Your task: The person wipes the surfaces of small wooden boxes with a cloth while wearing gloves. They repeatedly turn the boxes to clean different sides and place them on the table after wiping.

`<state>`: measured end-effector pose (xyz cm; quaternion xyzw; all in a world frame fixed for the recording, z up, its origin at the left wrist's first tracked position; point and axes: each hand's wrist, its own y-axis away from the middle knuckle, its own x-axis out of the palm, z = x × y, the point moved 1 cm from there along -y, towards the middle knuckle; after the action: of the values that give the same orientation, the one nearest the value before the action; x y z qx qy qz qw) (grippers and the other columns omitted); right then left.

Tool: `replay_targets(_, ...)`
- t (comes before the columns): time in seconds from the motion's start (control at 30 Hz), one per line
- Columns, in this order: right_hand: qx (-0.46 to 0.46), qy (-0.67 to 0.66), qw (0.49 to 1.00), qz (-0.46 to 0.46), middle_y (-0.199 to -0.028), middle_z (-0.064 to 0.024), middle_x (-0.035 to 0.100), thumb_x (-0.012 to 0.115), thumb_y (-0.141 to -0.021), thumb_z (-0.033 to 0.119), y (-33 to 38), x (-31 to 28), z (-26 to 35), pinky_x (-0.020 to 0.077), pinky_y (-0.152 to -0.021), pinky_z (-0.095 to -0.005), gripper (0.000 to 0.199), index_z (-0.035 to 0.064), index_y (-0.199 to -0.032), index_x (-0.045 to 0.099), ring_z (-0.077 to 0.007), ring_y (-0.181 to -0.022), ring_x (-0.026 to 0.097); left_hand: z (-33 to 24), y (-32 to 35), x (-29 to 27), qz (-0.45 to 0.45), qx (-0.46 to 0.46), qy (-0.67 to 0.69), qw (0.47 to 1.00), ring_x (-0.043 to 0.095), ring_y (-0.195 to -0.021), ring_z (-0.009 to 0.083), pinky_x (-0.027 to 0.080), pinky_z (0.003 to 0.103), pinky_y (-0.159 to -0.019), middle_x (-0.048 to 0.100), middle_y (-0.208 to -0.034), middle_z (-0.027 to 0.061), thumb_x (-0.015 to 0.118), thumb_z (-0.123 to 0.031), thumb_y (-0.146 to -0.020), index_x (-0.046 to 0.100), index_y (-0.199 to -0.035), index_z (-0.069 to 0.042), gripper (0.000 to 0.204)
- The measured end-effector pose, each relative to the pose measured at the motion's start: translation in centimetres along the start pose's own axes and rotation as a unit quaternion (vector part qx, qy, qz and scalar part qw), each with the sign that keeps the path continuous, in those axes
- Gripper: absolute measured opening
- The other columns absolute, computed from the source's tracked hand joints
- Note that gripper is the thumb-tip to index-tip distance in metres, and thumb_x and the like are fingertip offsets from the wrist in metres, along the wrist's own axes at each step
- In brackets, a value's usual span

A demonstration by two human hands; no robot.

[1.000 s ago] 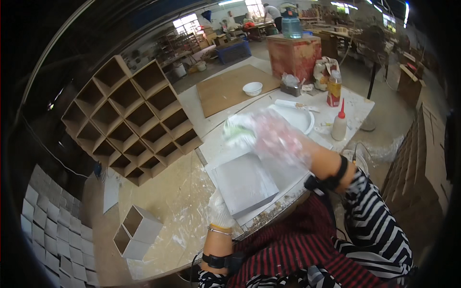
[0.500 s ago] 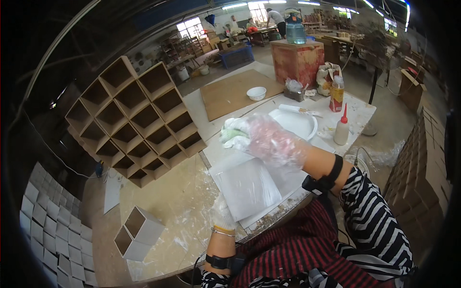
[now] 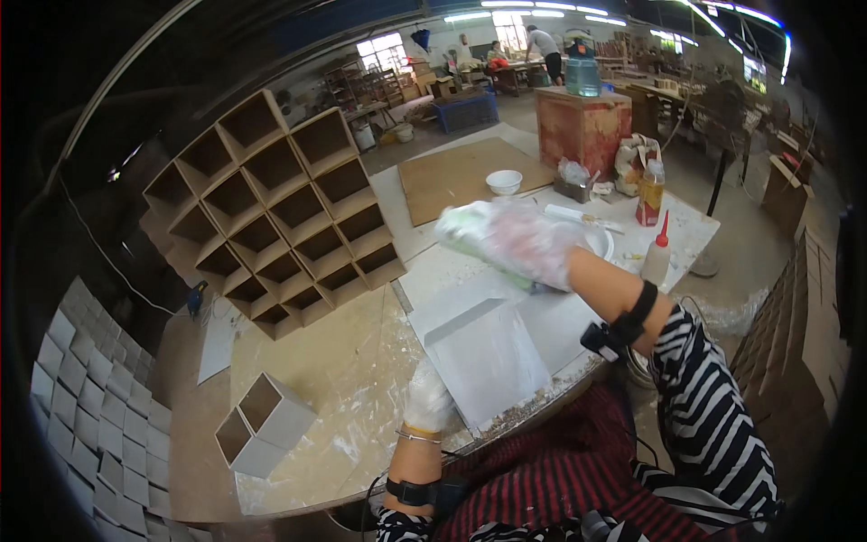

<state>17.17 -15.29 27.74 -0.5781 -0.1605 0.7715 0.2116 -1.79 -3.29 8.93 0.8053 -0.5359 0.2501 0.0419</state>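
Note:
A box with pale grey-white painted sides (image 3: 488, 361) lies at the table's near edge. My left hand (image 3: 430, 397), in a white knit glove, grips the left side of this box, its fingers partly hidden. Beyond the box's far edge, my right hand (image 3: 515, 237) is in the air inside a clear plastic covering smeared with white. It closes on a pale green, white-smeared sponge (image 3: 459, 230), blurred by motion. Partly behind that hand sits a round white dish (image 3: 598, 240), with a white-handled brush (image 3: 569, 213) across its rim.
A wooden rack of square compartments (image 3: 280, 212) stands at the left, with a small two-compartment box (image 3: 265, 425) nearer me. To the right are a red-tipped glue bottle (image 3: 658, 257) and another bottle (image 3: 649, 194). A white bowl (image 3: 504, 182) rests on a brown board (image 3: 452, 185).
My right hand has moved up and away from the box with the sponge. The streaks on the box's upper face look smoother. My left hand stays at its side; the whole view has shifted slightly.

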Motion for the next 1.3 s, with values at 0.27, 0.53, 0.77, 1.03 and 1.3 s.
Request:
replay_targets(0.27,0.161,-0.830,0.526,-0.092,-0.088,-0.0071,0.059,0.040,-0.105,0.042,4.6,6.9,-3.2,0.0502,-0.063,-0.0301,0.040,0.0056,-0.118,0.053,-0.0181,-0.071,0.057,-4.0,-2.1,2.9,-0.022,-0.014,-0.262,0.965,0.063,-0.109,0.0227,0.050,0.036,-0.094,0.064,-0.121,0.0127,0.052,-0.016,-0.098,0.057,-0.126,-0.001,0.032)
replay_targets(0.53,0.212,-0.689,0.677,-0.149,-0.080,-0.0065,0.055,0.037,-0.105,0.045,7.1,7.8,0.0,0.0490,-0.061,-0.0298,0.043,0.0053,-0.114,0.053,-0.0187,-0.066,0.055,-0.9,-0.6,0.1,-0.156,-0.016,0.166,0.974,0.059,-0.117,0.0256,0.049,0.040,-0.099,0.058,-0.133,0.0119,0.041,-0.033,-0.104,0.048,-0.138,-0.005,0.045)
replay_targets(0.77,0.241,-0.764,0.540,-0.257,-0.073,-0.0061,0.053,0.033,-0.104,0.053,10.1,7.1,0.2,0.0483,-0.059,-0.0330,0.051,0.0064,-0.107,0.053,-0.0208,-0.063,0.054,-3.2,0.6,1.3,-0.107,0.210,-0.191,0.953,0.065,-0.106,0.0260,0.053,0.040,-0.089,0.066,-0.119,0.0132,0.060,-0.024,-0.091,0.059,-0.125,-0.001,0.041)
replay_targets(1.03,0.310,-0.738,0.554,-0.229,-0.076,-0.0066,0.055,0.036,-0.105,0.047,12.5,11.4,-1.2,0.0493,-0.056,-0.0309,0.044,0.0060,-0.111,0.052,-0.0186,-0.062,0.054,-9.2,3.4,4.3,-0.045,0.318,-0.697,0.641,0.066,-0.085,0.0331,0.054,0.043,-0.074,0.071,-0.095,0.0090,0.070,-0.027,-0.081,0.074,-0.095,-0.012,0.021)
replay_targets(1.3,0.345,-0.738,0.545,-0.198,-0.080,-0.0061,0.057,0.045,-0.103,0.034,12.9,13.7,-1.0,0.0513,-0.058,-0.0314,0.032,0.0054,-0.116,0.052,-0.0186,-0.064,0.057,-10.7,4.6,1.5,0.052,0.299,-0.729,0.614,0.066,-0.087,0.0329,0.053,0.042,-0.078,0.070,-0.096,0.0112,0.066,-0.027,-0.082,0.072,-0.097,-0.011,0.023)
